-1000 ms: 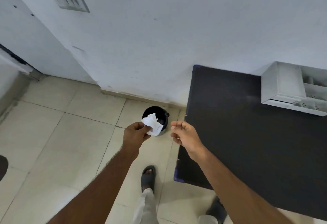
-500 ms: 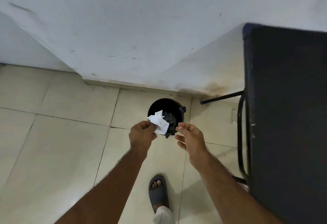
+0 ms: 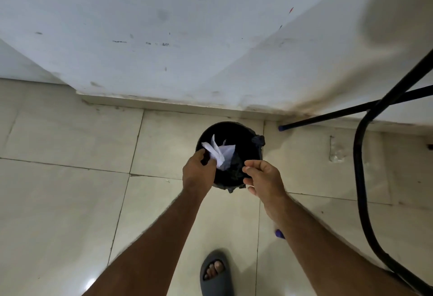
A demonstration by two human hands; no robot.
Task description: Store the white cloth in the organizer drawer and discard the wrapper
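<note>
- The crumpled white wrapper [image 3: 219,154] hangs over the mouth of the black bin [image 3: 243,139], which is lined with a dark bag.
- The left hand [image 3: 198,174] pinches the wrapper's near end between thumb and fingers; its grip is closed on the wrapper.
- The right hand [image 3: 263,182] hovers just beside the bin's near rim, fingers loosely curled, grip partly open and holding nothing.
- The bin stands on the pale tiled floor [image 3: 70,202] close to the white wall [image 3: 187,26].
- A grey sandal [image 3: 216,274] is below; black metal legs [image 3: 360,178] are at the right.
</note>
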